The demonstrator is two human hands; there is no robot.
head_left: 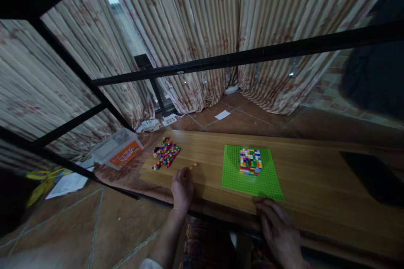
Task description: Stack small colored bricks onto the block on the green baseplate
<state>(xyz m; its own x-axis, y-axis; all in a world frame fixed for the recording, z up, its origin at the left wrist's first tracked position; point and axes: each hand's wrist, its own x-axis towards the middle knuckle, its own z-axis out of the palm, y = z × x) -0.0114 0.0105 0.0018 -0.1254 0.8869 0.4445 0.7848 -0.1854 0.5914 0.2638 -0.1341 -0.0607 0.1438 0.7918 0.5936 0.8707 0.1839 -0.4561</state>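
A green baseplate (261,180) lies on the wooden table (315,185), with a block of small multicoloured bricks (250,161) built on it. A loose pile of coloured bricks (166,153) sits to the left. My left hand (182,188) rests on the table near its front edge, fingers curled, just below a few stray bricks (195,165). My right hand (279,229) lies at the table's front edge, its fingers touching the near corner of the baseplate.
A clear plastic box with an orange label (118,149) stands at the table's left end. Black metal bars (252,55) cross above. Curtains hang behind; papers (67,183) and a yellow item lie on the tiled floor. A dark flat object (372,176) lies at right.
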